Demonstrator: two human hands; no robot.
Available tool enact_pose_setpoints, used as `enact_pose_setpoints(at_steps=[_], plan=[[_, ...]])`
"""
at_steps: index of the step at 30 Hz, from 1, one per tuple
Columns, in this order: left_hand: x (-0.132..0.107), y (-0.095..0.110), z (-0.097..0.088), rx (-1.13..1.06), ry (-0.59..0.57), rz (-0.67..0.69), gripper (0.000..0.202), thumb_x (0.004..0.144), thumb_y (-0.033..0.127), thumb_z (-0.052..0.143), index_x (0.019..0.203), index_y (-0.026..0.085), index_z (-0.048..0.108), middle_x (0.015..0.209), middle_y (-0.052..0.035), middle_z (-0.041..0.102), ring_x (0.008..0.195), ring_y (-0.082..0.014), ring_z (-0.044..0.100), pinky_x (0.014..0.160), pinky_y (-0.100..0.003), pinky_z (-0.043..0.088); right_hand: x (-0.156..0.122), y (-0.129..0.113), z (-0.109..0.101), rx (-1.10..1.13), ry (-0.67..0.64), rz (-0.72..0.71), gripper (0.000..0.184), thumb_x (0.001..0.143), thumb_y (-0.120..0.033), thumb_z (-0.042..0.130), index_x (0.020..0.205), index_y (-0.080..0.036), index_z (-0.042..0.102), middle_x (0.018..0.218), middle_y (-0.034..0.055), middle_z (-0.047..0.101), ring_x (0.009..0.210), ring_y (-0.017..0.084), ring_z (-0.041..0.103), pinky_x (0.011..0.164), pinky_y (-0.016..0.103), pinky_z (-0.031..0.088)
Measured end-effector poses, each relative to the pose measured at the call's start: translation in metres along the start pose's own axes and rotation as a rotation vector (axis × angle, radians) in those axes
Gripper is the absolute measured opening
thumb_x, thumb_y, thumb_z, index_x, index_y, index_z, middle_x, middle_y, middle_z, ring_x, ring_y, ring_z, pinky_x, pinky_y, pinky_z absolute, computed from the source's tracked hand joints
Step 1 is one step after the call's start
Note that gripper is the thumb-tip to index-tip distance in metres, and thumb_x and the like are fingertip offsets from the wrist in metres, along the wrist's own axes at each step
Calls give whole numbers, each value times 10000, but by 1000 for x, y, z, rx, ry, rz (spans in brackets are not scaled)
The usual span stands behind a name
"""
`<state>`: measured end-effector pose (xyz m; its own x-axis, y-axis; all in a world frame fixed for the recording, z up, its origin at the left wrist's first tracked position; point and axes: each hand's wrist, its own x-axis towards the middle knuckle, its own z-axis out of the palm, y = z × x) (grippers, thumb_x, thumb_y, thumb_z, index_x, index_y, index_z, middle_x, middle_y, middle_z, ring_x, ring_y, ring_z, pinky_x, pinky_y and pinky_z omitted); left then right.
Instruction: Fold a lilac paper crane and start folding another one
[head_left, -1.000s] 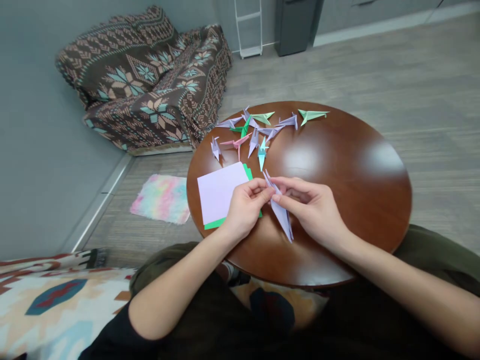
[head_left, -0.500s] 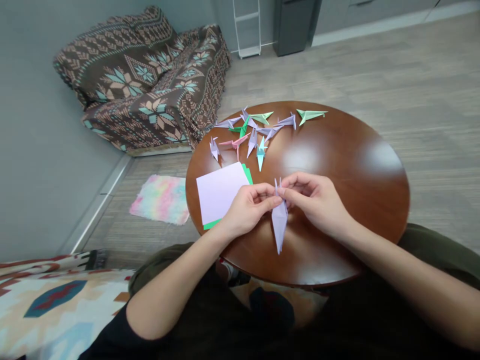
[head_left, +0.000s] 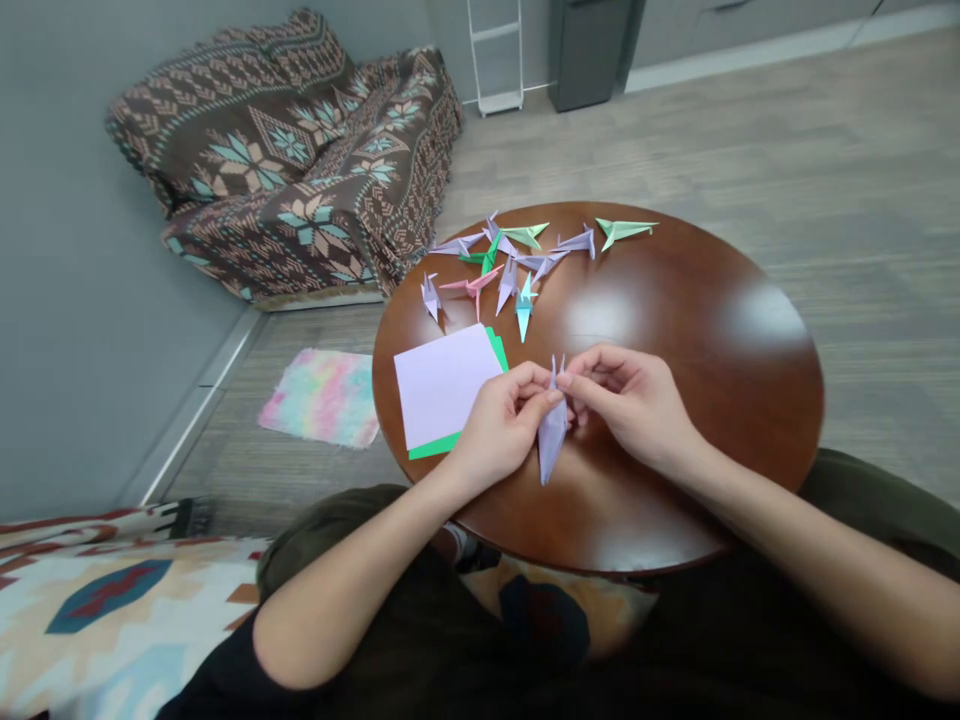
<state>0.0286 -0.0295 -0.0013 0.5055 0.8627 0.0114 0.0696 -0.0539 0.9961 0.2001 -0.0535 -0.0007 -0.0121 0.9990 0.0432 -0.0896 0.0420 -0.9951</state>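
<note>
A narrow lilac folded paper piece (head_left: 553,435) hangs point-down just above the round brown table (head_left: 705,400). My left hand (head_left: 501,425) pinches its upper left side. My right hand (head_left: 628,400) pinches its upper right side with thumb and forefinger. Both hands meet at the top of the fold, near the table's front middle. Left of my left hand lies a stack of square sheets (head_left: 442,385), lilac on top and green beneath.
Several finished folded paper figures (head_left: 517,262) in lilac, green, pink and blue lie scattered at the table's far side. A patterned brown sofa (head_left: 292,160) stands at the back left. A pastel mat (head_left: 322,397) lies on the floor left of the table.
The lilac fold has turned from slanting down-right to hanging straight down. Both hands have drawn closer together at its top, and the piece looks narrower.
</note>
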Motion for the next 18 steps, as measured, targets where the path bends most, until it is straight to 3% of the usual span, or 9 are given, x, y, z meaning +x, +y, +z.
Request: enact_pose_setpoints(at_steps=[4, 6, 9, 12, 18], plan=[[-5, 0, -9, 480, 102, 189, 140, 1008, 280, 575, 965, 191, 675, 893, -55, 762, 794, -182, 700, 753, -278, 477, 2, 0, -6, -71, -112, -11, 309, 800, -440, 873, 873, -197, 697, 721, -6, 676, 558, 128, 592, 523, 263, 512], [-8, 1, -12, 687, 84, 291, 165, 1026, 260, 530, 1002, 197, 681, 899, -61, 758, 796, -188, 695, 759, -287, 465, 3, -2, -10, -140, -141, -55, 290, 804, -433, 872, 873, -209, 701, 777, 3, 672, 612, 141, 606, 540, 265, 508], [-12, 4, -12, 827, -1, 365, 196, 1040, 249, 472, 1016, 196, 659, 911, -74, 751, 807, -198, 692, 756, -295, 461, 4, -7, -17, -234, -191, -128, 274, 805, -441, 869, 833, -218, 712, 857, 29, 665, 718, 173, 626, 575, 277, 512], [-14, 7, -8, 777, -50, 322, 146, 1028, 251, 488, 1001, 205, 624, 888, -58, 749, 790, -191, 703, 738, -284, 471, 5, -11, -22, -273, -251, -175, 252, 841, -442, 839, 807, -222, 720, 866, 41, 665, 771, 193, 628, 631, 298, 526], [-11, 9, -5, 383, -98, 104, 164, 1049, 279, 505, 1051, 185, 639, 848, -39, 787, 752, -157, 755, 743, -254, 552, 6, -12, -24, -276, -220, -205, 259, 842, -420, 842, 760, -218, 704, 822, 32, 663, 720, 173, 619, 583, 283, 490]])
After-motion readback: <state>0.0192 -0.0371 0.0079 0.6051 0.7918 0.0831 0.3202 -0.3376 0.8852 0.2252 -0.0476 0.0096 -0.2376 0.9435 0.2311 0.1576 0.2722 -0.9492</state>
